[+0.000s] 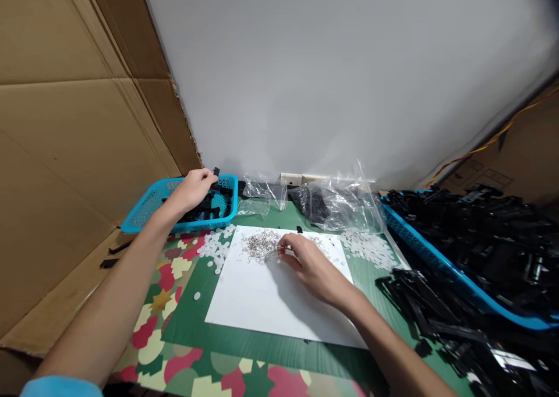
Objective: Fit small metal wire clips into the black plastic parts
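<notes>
My left hand is closed, its fingertips pinching a small black plastic part above the blue basket at the left. More black parts lie in that basket. My right hand reaches over a white sheet, thumb and forefinger drawn together at the edge of a pile of tiny metal pieces, which look like small springs or clips. Whatever sits between those fingertips is too small to name. A second scatter of the metal pieces is partly hidden behind this hand.
White round discs are spread left of the sheet, with more discs to its right. Clear plastic bags lie by the wall. A large blue basket heaped with black parts stands right; loose black parts lie before it. Cardboard borders the left.
</notes>
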### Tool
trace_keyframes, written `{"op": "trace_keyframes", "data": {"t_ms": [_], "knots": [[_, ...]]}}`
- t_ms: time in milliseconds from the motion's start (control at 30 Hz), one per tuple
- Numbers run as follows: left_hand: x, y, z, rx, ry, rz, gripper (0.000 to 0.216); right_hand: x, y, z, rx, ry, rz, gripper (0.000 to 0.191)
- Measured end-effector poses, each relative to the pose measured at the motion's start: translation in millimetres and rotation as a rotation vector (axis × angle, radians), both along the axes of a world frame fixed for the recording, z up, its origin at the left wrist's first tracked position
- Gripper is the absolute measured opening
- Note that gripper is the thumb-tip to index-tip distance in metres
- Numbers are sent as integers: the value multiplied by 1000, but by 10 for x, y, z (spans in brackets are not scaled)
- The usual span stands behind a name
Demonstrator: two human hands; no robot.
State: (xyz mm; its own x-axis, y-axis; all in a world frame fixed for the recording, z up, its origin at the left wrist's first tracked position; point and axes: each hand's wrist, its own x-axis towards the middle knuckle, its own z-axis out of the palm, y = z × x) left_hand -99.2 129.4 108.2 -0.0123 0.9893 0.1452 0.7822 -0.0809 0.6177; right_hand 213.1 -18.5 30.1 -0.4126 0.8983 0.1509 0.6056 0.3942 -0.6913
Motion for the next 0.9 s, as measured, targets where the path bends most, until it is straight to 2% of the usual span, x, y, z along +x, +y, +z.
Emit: {"op": "trace_keyframes", "data": {"t_ms": [100,167,200,233,300,367,467,567,700,900], "knots": [[275,-376,-18,-55,-262,-205,40,108,8,66,-61,140,-30,11],[511,-653,-144,-285,-789,-460,38,172,11,66,-60,211,-48,9],[628,-782,-233,-405,-957,-533,38,199,10,55,-44,244,-61,7],[737,-898,-331,-510,-1067,-577,38,220,6,38,-27,280,-77,7],[912,-1084,-526,-634,-1212,-582,44,249,-10,-5,6,347,-114,10],[1014,-1206,-677,-740,-1304,-561,41,258,-33,-53,50,393,-153,15],[1043,-1296,-773,-833,-1373,-561,40,246,-76,-114,143,403,-195,18],[1008,-1321,-766,-863,-1422,-553,37,226,-118,-148,217,378,-196,20],[992,-1326,-751,-924,-1499,-520,19,214,-148,-150,302,292,-152,22],[973,-1343,-754,-1043,-1535,-555,40,201,-168,-133,337,223,-147,25]]}}
